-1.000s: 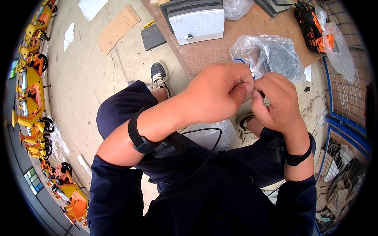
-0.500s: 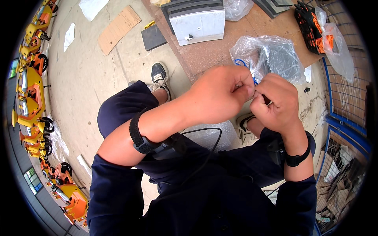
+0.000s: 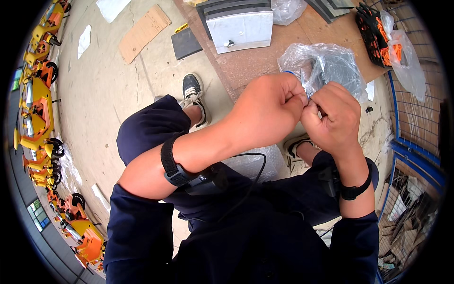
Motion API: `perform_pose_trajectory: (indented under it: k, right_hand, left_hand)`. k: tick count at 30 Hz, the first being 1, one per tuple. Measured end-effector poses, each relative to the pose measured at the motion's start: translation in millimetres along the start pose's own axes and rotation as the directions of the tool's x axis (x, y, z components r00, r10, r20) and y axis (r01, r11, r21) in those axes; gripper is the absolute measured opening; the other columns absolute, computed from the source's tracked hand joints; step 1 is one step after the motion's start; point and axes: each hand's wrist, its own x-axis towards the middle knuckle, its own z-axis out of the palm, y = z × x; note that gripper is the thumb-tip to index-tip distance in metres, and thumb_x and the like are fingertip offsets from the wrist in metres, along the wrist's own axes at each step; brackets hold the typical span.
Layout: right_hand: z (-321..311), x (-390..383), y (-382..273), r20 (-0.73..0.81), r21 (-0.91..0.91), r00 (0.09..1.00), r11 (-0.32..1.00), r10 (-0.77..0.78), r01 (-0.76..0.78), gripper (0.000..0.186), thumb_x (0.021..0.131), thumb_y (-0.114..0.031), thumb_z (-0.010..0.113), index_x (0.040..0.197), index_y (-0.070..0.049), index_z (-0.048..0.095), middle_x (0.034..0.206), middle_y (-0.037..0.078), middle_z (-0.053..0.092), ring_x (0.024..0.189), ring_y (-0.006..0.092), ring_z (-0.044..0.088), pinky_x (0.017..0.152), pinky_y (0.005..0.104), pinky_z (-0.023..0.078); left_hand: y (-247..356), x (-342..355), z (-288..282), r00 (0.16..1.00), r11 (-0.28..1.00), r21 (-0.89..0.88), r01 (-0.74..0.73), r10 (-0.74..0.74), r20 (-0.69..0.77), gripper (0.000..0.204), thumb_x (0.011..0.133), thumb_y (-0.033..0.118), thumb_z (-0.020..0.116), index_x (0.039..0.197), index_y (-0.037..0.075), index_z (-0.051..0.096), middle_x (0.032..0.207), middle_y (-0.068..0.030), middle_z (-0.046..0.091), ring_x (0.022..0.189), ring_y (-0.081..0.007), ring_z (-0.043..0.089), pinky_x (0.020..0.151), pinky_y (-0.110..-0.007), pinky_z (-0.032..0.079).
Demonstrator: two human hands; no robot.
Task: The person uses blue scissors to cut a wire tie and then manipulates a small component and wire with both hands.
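Note:
My left hand [image 3: 276,109] and my right hand [image 3: 332,118] meet knuckle to knuckle in front of me, both with fingers curled in a pinch. Between the fingertips shows a tiny dark loop [image 3: 310,95], too small to name; the rest of it is hidden by the fingers. Just beyond my left knuckles peeks a bit of a blue loop-shaped handle [image 3: 289,72], mostly covered by the hand. Behind the hands, a dark flat piece in clear plastic wrap [image 3: 338,68] lies on the brown board [image 3: 236,71].
A silver-grey metal box [image 3: 239,33] stands on the board, with dark panels [image 3: 331,9] farther right. At right are a black-and-orange crate [image 3: 371,35] and a blue wire cage [image 3: 416,113]. Cardboard [image 3: 144,33] lies left; yellow-orange machines [image 3: 40,113] line the far left. Bubble wrap [image 3: 255,163] lies between my legs.
Both hands stay pinched together, turned slightly. The blue handle and the metal part beside it, visible beyond my left hand before, are now mostly hidden. A tiny dark loop now shows between the fingertips.

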Motion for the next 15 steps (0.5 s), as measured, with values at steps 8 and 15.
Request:
perform_pose_trajectory:
  k: [8,15]
  right_hand:
    - [-1.0,0.9,1.3,0.002,-0.007,0.999,0.999,0.038,-0.038,0.016,0.057,0.004,0.059,0.058,-0.003,0.045,0.054,0.01,0.045,0.049,0.029,0.047,0.046,0.0369,0.039]
    - [-3.4,0.8,3.9,0.009,-0.059,0.996,0.995,0.087,-0.086,0.016,0.057,0.003,0.06,0.057,-0.003,0.045,0.053,0.012,0.042,0.049,0.03,0.045,0.045,0.0375,0.038]
  left_hand:
    - [2.2,0.1,-0.8,1.0,0.999,-0.022,0.025,-0.025,-0.003,0.009,0.092,0.003,0.054,0.089,0.0,0.062,0.07,0.0048,0.055,0.06,0.0003,0.042,0.05,-0.019,0.032]
    - [4.3,0.4,-1.4,0.998,0.999,-0.017,0.049,-0.05,-0.026,0.009,0.091,0.003,0.054,0.088,0.0,0.062,0.066,0.005,0.054,0.057,0.0008,0.042,0.047,-0.019,0.031]
